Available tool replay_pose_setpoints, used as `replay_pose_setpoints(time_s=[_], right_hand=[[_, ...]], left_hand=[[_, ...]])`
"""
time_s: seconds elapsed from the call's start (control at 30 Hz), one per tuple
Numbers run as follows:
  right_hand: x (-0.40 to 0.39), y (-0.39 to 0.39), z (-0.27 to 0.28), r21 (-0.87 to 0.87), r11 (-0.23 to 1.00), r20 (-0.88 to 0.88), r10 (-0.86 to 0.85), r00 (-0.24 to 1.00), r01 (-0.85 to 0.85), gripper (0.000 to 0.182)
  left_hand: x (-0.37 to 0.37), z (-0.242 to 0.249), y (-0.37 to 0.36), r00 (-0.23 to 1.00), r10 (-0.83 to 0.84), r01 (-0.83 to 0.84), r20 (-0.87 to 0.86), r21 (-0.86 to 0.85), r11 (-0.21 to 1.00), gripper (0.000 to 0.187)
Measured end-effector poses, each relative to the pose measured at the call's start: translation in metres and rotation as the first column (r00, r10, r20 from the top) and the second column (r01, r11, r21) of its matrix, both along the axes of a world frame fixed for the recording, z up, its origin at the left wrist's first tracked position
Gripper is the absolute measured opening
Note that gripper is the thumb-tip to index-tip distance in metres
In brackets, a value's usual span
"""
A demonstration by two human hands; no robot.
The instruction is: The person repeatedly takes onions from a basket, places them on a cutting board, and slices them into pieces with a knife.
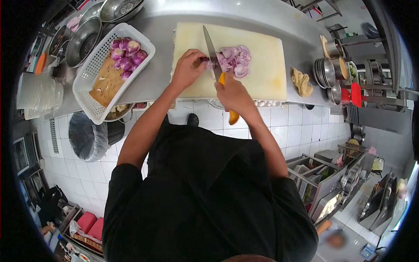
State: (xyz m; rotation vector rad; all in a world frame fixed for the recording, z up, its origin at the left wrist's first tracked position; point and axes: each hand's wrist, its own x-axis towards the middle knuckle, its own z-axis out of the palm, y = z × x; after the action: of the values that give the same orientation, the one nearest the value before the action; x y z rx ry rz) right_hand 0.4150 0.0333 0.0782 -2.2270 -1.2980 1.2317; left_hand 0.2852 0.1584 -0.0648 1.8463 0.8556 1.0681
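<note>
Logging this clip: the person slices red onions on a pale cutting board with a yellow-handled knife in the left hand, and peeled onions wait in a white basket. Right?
Not quite. In the head view the knife is in the right hand; the left hand steadies the onion beside the slices. The cutting board and the white basket of peeled onions are as stated.

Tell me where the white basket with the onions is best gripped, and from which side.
Probably at the rim of the white basket, on its two long sides, coming from above. It lies flat on the counter, and the rim flares out as a lip. The peeled onions sit at the far end, so that end is likely heavier.
</note>
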Motion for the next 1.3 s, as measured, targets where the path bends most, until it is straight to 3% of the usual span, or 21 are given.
replay_pose_setpoints(time_s=[0.03,0.13,0.17,0.3,0.43,0.53,0.67,0.77,0.93,0.97,1.1,1.3], right_hand=[[-0.002,0.006,-0.012,0.018,1.0,-0.002,-0.008,1.0,0.008,0.035],[0.005,0.022,-0.114,0.396,0.906,0.32,0.013,0.947,-0.146,0.035],[0.011,0.025,-0.106,0.307,0.949,0.136,0.026,0.99,-0.067,0.035],[0.015,0.026,-0.026,0.082,0.997,-0.037,0.01,0.999,-0.007,0.034],[-0.003,0.014,-0.043,0.158,0.987,0.057,0.008,0.998,-0.017,0.03],[-0.001,0.024,-0.061,0.21,0.978,0.022,0.007,1.0,-0.012,0.028],[0.005,0.021,0.001,0.005,1.0,-0.012,0.027,1.0,-0.027,0.031],[0.004,0.022,-0.091,0.218,0.973,0.14,0.038,0.989,-0.068,0.032],[0.011,0.03,-0.024,0.068,0.998,-0.059,0.002,0.998,0.002,0.033],[0.007,0.028,0.002,0.021,0.999,-0.014,0.029,0.999,-0.029,0.03],[-0.014,0.03,-0.064,0.24,0.968,0.12,0.049,0.992,-0.076,0.03],[0.009,0.026,-0.03,0.099,0.994,-0.012,0.049,0.999,-0.047,0.032]], left_hand=[[0.0,0.0,0.001,1.0,-0.008,0.008,-0.014,0.002,1.0,0.022],[-0.004,0.004,-0.001,0.999,-0.013,0.013,-0.039,0.0,1.0,0.023],[-0.003,0.006,-0.002,1.0,-0.004,0.004,-0.03,0.0,1.0,0.021],[-0.002,0.005,-0.002,0.998,0.021,-0.02,0.053,-0.028,0.999,0.019],[-0.001,0.003,0.001,0.999,0.047,-0.047,0.012,0.005,0.999,0.017],[-0.001,0.005,0.0,0.997,0.075,-0.075,0.013,-0.022,0.997,0.016],[-0.002,0.004,0.0,0.995,0.094,-0.092,0.029,-0.061,0.994,0.015],[-0.001,0.002,0.0,0.995,0.095,-0.093,0.029,-0.067,0.993,0.015],[-0.002,0.002,0.002,0.994,0.105,-0.104,0.02,-0.05,0.993,0.014],[-0.001,0.0,0.004,0.993,0.109,-0.108,0.037,-0.032,0.994,0.014],[-0.002,0.003,-0.001,0.992,0.123,-0.123,0.016,-0.004,0.992,0.013],[-0.003,0.005,-0.003,0.993,0.119,-0.118,0.021,-0.048,0.992,0.013]])
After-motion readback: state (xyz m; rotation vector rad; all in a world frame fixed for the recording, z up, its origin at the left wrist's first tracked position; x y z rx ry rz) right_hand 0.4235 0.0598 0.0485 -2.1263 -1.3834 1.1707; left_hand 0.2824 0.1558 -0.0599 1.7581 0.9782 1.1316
